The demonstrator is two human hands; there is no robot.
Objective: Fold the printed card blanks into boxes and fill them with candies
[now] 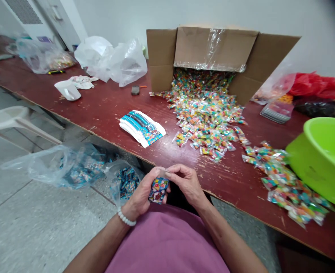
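Note:
A small blue printed packet (157,189) is held upright close to my lap, below the table's front edge. Around its left side and back, my left hand (144,191) is wrapped, with the thumb near the top. My right hand (186,182) pinches the packet's top edge between thumb and fingers. Beyond my hands, a stack of flat blue and white packets (141,128) lies on the red table (105,113). Clear-wrapped colourful candies (210,113) spill from a cardboard box (215,49) lying on its side.
A green basin (312,163) stands at the right beside more wrapped candies (295,193). Below the table at the left are plastic bags (82,167) of blue packets and a white stool (8,117). A white cup (68,91) and plastic bags (127,62) sit farther back.

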